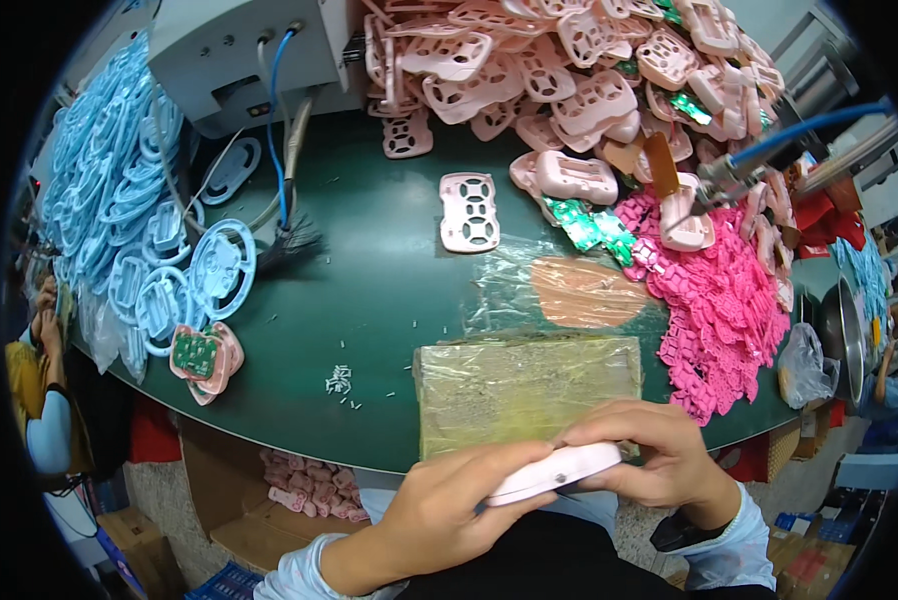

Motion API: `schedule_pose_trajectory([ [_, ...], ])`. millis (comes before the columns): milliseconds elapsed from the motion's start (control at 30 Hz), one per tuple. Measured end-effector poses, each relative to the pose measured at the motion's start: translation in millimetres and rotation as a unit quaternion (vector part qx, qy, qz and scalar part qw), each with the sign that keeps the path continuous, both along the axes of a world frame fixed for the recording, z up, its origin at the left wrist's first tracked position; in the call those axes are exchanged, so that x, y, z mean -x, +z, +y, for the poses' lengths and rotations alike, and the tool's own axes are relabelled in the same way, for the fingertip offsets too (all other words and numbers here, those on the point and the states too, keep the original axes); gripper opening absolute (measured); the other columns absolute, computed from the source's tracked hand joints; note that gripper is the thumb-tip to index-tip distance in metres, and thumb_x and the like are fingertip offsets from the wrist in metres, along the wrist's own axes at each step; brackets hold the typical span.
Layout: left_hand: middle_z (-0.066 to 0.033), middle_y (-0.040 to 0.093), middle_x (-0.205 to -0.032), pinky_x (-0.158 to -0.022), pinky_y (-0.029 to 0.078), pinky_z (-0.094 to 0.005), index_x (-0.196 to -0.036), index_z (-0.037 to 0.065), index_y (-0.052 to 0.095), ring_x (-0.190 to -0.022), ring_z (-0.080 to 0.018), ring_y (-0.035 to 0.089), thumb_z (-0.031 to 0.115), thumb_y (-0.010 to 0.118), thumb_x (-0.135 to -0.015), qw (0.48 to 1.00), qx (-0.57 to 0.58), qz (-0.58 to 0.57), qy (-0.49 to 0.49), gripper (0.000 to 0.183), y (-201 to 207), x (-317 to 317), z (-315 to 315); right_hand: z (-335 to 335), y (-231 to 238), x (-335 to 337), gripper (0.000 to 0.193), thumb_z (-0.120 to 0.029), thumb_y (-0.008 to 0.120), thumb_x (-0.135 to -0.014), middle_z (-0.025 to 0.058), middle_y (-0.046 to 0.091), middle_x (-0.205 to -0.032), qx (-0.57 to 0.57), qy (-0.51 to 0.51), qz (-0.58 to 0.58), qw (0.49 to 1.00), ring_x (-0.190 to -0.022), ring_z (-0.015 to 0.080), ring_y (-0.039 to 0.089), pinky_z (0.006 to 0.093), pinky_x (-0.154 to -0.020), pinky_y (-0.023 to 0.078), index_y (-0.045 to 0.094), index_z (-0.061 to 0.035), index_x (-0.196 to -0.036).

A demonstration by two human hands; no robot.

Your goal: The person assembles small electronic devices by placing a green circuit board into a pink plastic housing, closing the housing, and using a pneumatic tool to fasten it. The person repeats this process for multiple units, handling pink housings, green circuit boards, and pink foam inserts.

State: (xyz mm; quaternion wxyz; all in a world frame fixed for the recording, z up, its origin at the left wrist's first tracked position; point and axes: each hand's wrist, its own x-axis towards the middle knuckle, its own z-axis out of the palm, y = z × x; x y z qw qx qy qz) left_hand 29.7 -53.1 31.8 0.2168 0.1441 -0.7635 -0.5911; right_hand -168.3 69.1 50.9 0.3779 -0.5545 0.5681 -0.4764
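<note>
Between both my hands is a pale pink plastic casing (554, 474), seen edge-on with a small dark round spot on its side. My left hand (449, 510) grips its left end, thumb below and fingers along the top. At the other end, my right hand (659, 455) pinches it with the fingers above and the thumb beneath. The casing is held just over the near edge of a block wrapped in yellowish film (529, 390). What faces downward on the casing is hidden.
Pink casings (569, 80) heap at the back, beside magenta keypads (729, 300) and green circuit boards (589, 228). Blue plastic rings (119, 190) pile up left. One pink faceplate (456, 235) lies mid-table, small screws (339, 380) nearer. A tool with a blue hose (704, 185) hangs right.
</note>
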Motion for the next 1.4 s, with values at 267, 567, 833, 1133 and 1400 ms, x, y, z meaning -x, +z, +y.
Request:
schedule_pose_trajectory([
  [267,-0.0179,0.070,-0.100,-0.076,0.055,-0.0339,-0.119,0.000,0.061,-0.086,-0.0287,0.071,0.015,0.075,-0.083,0.999,0.000,-0.011,-0.052,0.041,-3,-8,-7,8,-18,-1,0.035,-0.007,0.080,-0.075,0.0140,0.072,-0.098,0.034,-0.008,-0.028,0.999,-0.086,0.0255,0.069,0.0345,-0.077,0.053,0.069,0.0017,-0.107],
  [567,-0.0145,0.071,-0.092,-0.061,0.056,-0.0276,-0.118,-0.004,0.062,-0.074,-0.0195,0.070,0.017,0.061,-0.095,0.947,-0.310,-0.086,-0.001,0.031,0,-2,-9,8,-10,-1,0.037,-0.009,0.079,-0.079,0.0113,0.069,-0.101,-0.133,-0.054,-0.082,0.986,-0.087,0.0145,0.067,0.0277,-0.067,0.053,0.068,-0.0043,-0.114],
  [833,-0.0179,0.069,-0.091,-0.044,0.052,-0.0223,-0.120,-0.009,0.056,-0.064,-0.0178,0.069,0.023,0.046,-0.102,0.799,-0.560,-0.211,-0.056,0.037,1,9,-37,-5,-5,-10,0.044,-0.011,0.080,-0.070,0.0086,0.067,-0.104,0.143,0.025,0.330,0.933,-0.097,0.0281,0.066,0.0413,-0.082,0.055,0.066,-0.0066,-0.111],
  [1133,-0.0145,0.070,-0.104,-0.077,0.055,-0.0371,-0.119,0.000,0.060,-0.091,-0.0327,0.069,0.013,0.077,-0.076,0.969,0.243,-0.011,-0.041,0.048,-14,8,-23,-7,-36,5,0.041,-0.010,0.077,-0.074,0.0117,0.069,-0.105,0.084,0.007,0.203,0.976,-0.090,0.0284,0.068,0.0369,-0.077,0.056,0.065,-0.0033,-0.113],
  [1400,-0.0154,0.069,-0.098,-0.067,0.054,-0.0356,-0.110,-0.001,0.062,-0.080,-0.0295,0.068,0.011,0.075,-0.076,0.955,0.297,0.004,-0.004,0.038,-19,11,-18,-8,-32,2,0.038,-0.018,0.076,-0.079,0.0144,0.069,-0.100,0.132,0.011,0.311,0.941,-0.082,0.0289,0.070,0.0350,-0.070,0.057,0.064,0.0006,-0.110],
])
